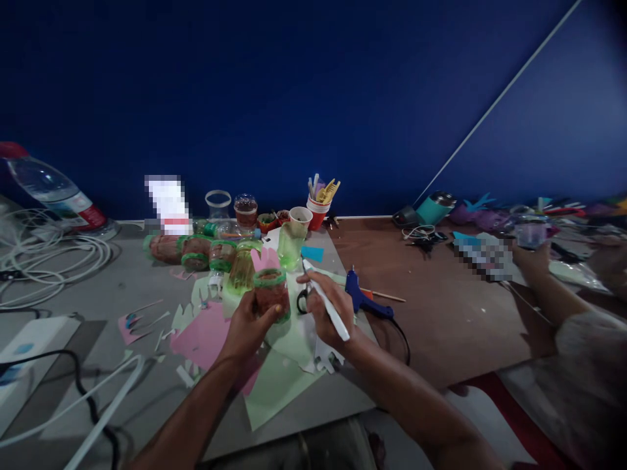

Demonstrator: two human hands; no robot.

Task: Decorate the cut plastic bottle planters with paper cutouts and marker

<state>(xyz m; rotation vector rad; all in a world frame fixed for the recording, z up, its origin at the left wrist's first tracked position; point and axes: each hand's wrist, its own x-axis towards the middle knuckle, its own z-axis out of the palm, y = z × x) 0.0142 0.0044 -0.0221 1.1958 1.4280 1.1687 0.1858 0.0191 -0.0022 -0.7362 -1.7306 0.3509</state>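
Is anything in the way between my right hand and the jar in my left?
Only a black loop shows in the gap, beside your right hand; nothing else visible stands before the green-rimmed jar in your left hand.

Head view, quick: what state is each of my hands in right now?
Left hand: closed, gripping the brown-and-green container.
Right hand: closed on the white pen.

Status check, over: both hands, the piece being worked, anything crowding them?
Left hand gripping green-rimmed jar. Right hand holding white marker. Blue glue gun close by on right, green paper underneath. Over.
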